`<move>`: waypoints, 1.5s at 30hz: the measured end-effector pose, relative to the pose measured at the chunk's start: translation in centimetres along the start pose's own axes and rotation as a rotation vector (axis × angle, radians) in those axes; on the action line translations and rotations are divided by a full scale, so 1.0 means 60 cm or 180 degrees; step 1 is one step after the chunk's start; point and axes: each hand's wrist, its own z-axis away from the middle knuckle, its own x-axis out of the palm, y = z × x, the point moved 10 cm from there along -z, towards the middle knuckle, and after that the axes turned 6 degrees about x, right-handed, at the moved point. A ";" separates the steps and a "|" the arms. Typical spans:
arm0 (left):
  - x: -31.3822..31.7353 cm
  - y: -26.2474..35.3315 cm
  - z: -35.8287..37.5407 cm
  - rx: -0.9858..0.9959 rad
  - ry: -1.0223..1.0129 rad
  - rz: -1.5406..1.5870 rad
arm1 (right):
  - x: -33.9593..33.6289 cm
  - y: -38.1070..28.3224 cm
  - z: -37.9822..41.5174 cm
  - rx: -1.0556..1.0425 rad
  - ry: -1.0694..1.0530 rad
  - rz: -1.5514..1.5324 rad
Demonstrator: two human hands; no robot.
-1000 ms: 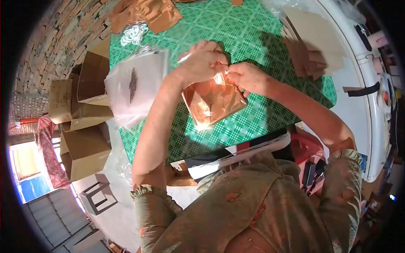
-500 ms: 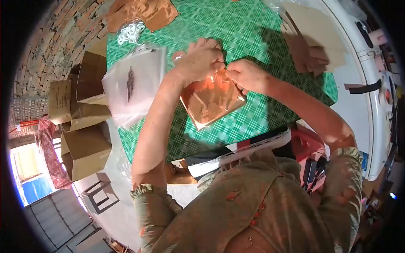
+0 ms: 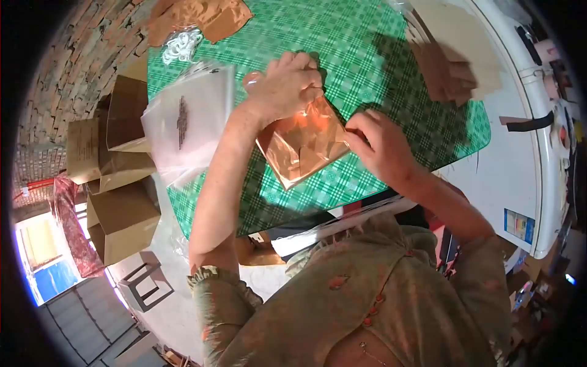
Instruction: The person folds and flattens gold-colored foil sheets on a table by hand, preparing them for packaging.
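A shiny copper-coloured packet in clear wrap (image 3: 302, 145) lies on the green checked tablecloth (image 3: 361, 49). My left hand (image 3: 285, 85) presses down on its far top corner, fingers curled on it. My right hand (image 3: 384, 148) rests at the packet's right edge, fingertips touching the wrap. A stack of clear plastic bags with dark print (image 3: 186, 125) lies to the left, partly under my left forearm.
More copper packets (image 3: 199, 15) and a heap of white rings (image 3: 180, 46) lie at the far left of the table. Brown card pieces (image 3: 452, 67) are at the far right. Cardboard boxes (image 3: 122, 214) stand on the floor to the left. A white appliance (image 3: 544, 153) stands to the right.
My right hand has let go of the packet's top corner and slid down to its right edge. The packet now lies flatter on the cloth. My left hand stays at the top.
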 end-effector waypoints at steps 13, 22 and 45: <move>-0.001 0.006 -0.001 0.0168 0.0088 0.0156 | 0.020 -0.021 0.043 -0.0037 0.0705 0.1282; -0.005 0.013 -0.002 0.0213 0.0188 0.0089 | 0.031 -0.018 0.045 -0.0014 0.0575 0.1433; 0.002 0.004 0.014 0.0301 0.0478 0.0260 | 0.060 -0.087 0.048 -0.1045 0.0483 0.1279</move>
